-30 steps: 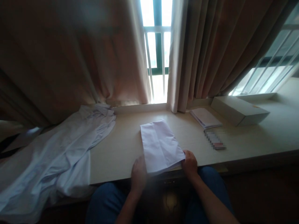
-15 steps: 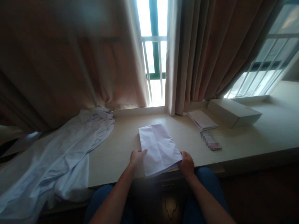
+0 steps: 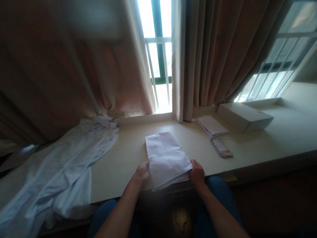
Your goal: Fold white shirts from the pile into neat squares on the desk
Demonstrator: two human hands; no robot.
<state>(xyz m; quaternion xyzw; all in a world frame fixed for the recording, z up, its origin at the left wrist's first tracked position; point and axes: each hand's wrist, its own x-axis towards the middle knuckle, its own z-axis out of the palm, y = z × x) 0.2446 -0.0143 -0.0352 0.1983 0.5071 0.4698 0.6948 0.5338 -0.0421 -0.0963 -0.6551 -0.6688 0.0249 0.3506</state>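
Observation:
A folded white cloth [image 3: 165, 158] lies on the pale ledge in front of me, its near edge reaching the ledge's front. My left hand [image 3: 143, 171] is closed on its left edge, with the fingertips partly hidden by the fabric. At the near right corner, my right hand [image 3: 197, 172] pinches the cloth's edge, and the layers there stand slightly apart. The fingers under the cloth are out of sight.
A crumpled white garment [image 3: 66, 162] spreads over the ledge [image 3: 119, 165] at left and hangs past its front. To the right are another folded white cloth [image 3: 213, 125], a pixelated small item [image 3: 221, 147] and a white box [image 3: 245, 117]. Curtains [image 3: 111, 66] hang behind.
My left thumb has slid off the cloth's top toward its left edge. The near edge shows its layers a bit more apart. The view has shifted slightly.

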